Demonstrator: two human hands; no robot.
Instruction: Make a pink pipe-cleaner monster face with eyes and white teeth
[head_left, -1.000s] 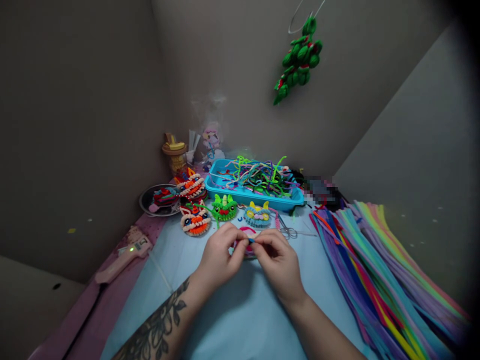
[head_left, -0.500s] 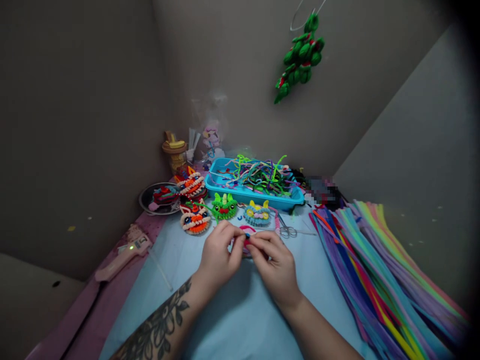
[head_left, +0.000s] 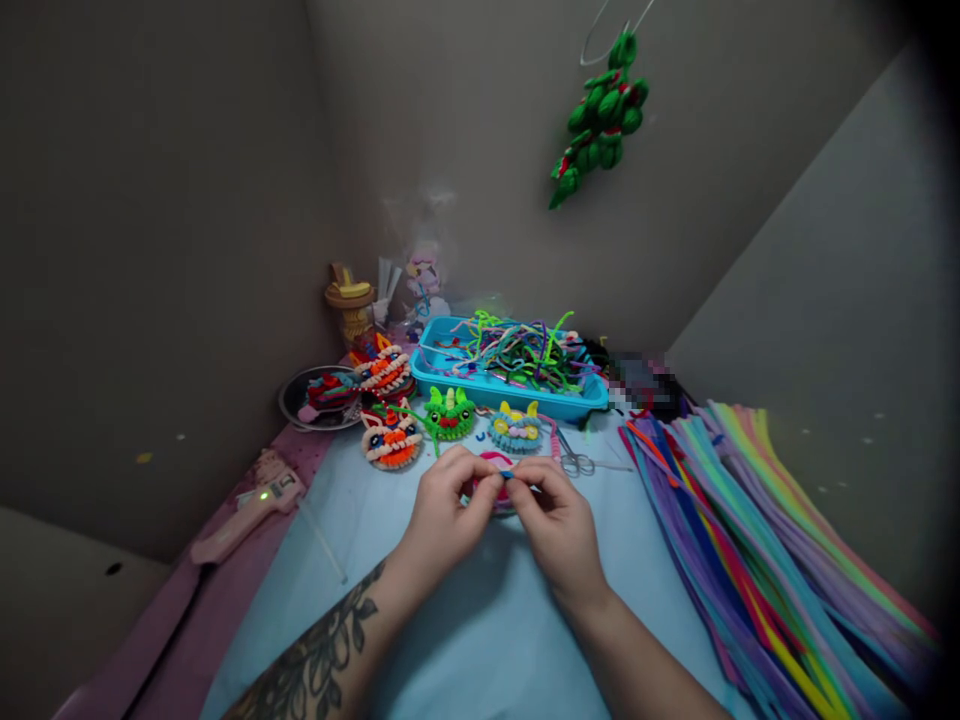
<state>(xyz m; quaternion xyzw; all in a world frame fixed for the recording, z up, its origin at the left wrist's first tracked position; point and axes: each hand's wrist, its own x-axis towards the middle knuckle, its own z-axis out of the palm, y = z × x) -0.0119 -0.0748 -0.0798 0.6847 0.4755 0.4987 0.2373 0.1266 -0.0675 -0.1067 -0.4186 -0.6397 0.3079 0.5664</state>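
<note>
With left hand [head_left: 454, 502] and right hand [head_left: 559, 522], pinching a tiny blue piece [head_left: 507, 475] between fingertips, right by a pink thing [head_left: 496, 459] on the table [head_left: 465, 640]. Probably shaping the blue piece now. For the next move, likely needs a light, steady squeeze to keep from slipping.

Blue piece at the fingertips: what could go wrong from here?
The tiny blue piece, pinched between left hand and right hand, might slip from that grip and be hard to spot on the light-blue table cover. The glue gun, its green light lit, may be hot if brushed.
</note>
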